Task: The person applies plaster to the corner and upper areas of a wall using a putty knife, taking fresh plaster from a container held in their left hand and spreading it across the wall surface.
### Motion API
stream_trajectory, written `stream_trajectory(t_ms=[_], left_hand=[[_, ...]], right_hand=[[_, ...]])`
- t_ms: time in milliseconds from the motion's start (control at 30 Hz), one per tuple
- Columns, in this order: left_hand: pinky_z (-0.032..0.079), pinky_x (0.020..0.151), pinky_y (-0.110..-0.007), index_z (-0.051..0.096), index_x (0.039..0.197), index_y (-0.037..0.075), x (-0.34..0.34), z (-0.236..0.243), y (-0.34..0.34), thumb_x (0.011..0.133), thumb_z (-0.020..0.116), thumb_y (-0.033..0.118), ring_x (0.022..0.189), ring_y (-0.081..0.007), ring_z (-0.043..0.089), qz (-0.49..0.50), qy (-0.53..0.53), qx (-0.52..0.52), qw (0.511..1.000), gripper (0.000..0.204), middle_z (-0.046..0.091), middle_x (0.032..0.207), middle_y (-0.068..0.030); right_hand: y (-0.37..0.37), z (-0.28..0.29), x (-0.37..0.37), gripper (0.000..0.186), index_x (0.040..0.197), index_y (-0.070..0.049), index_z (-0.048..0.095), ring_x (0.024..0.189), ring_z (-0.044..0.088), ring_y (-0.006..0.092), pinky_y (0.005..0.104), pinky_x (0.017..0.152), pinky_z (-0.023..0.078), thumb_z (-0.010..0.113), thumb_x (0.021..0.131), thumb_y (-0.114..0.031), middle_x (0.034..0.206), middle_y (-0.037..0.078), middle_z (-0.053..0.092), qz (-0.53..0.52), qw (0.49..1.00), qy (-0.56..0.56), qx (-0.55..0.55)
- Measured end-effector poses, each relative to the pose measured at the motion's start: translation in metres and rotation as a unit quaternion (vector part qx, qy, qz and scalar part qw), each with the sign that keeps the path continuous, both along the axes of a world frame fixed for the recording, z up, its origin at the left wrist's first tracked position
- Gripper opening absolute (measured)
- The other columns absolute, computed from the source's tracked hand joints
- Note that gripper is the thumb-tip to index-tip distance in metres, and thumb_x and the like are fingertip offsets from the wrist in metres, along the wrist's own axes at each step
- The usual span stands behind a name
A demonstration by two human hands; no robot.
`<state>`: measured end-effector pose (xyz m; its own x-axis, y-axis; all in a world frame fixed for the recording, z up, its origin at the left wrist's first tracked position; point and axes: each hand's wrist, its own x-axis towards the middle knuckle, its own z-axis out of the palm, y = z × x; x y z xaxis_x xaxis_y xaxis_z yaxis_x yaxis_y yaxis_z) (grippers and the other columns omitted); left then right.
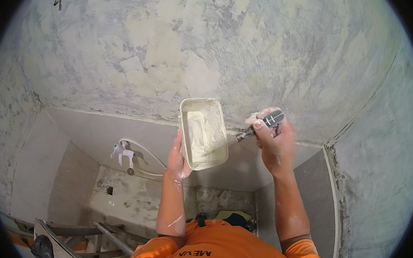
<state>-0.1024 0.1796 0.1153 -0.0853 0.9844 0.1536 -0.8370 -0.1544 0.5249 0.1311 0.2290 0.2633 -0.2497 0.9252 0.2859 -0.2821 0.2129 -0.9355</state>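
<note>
My left hand (177, 158) grips the left side of a cream rectangular tub (219, 125), its inside smeared with pale paste (198, 128). My right hand (277, 143) is closed on the dark grey, striped handle of a putty knife (273, 117). The knife's blade (229, 143) angles down-left into or over the tub's lower right part; whether it touches the paste is hard to tell. Whitish smears cover parts of both hands and forearms.
A patchy plastered wall (150, 40) rises ahead, meeting side walls. Below is a grey tiled recess (63, 144) with a white valve and hose (125, 153) and a rough floor (117, 199). A metal ladder (110, 236) stands at lower left; dark and yellow-green items (232, 215) lie below me.
</note>
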Motion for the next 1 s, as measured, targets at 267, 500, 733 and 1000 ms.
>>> stream_trajectory(t_ms=[267,500,733,1000], left_hand=[[0.051,0.108,-0.051,0.034,0.154,0.001,0.016,0.022,-0.005,0.110,0.030,0.051,0.133,-0.0351,0.055,-0.004,0.015,-0.085,0.996,0.067,0.050,0.149,-0.0209],[0.050,0.108,-0.058,0.033,0.154,0.001,0.029,0.012,-0.009,0.109,0.029,0.053,0.133,-0.0409,0.054,-0.071,-0.044,-0.139,0.987,0.069,0.050,0.147,-0.0236],[0.050,0.108,-0.057,0.032,0.155,0.003,0.042,0.009,-0.013,0.110,0.028,0.051,0.132,-0.0417,0.054,-0.045,-0.073,-0.160,0.983,0.065,0.046,0.149,-0.0236],[0.056,0.102,-0.053,0.037,0.152,0.003,0.047,0.009,-0.026,0.110,0.032,0.045,0.130,-0.0399,0.056,-0.002,-0.098,-0.152,0.983,0.060,0.049,0.147,-0.0213]], right_hand=[[0.010,0.007,-0.039,0.030,0.095,0.002,0.055,0.068,0.056,0.0216,0.0356,0.065,0.047,0.072,0.095,-0.024,0.076,0.014,0.059,-0.024,0.942,-0.223,0.249],[0.036,0.018,-0.061,0.043,0.096,0.006,0.055,0.075,0.064,0.0361,0.0449,0.070,0.049,0.068,0.098,-0.035,0.081,0.023,0.064,-0.046,0.930,-0.315,0.184],[0.075,0.002,-0.070,0.052,0.092,0.008,0.056,0.079,0.062,0.0370,0.0467,0.074,0.048,0.067,0.097,-0.042,0.081,0.024,0.062,-0.063,0.913,-0.355,0.190],[0.103,0.039,-0.041,0.044,0.092,-0.002,0.057,0.065,0.060,0.0201,0.0319,0.057,0.046,0.068,0.097,-0.044,0.077,0.007,0.059,0.056,0.973,-0.188,-0.122]])
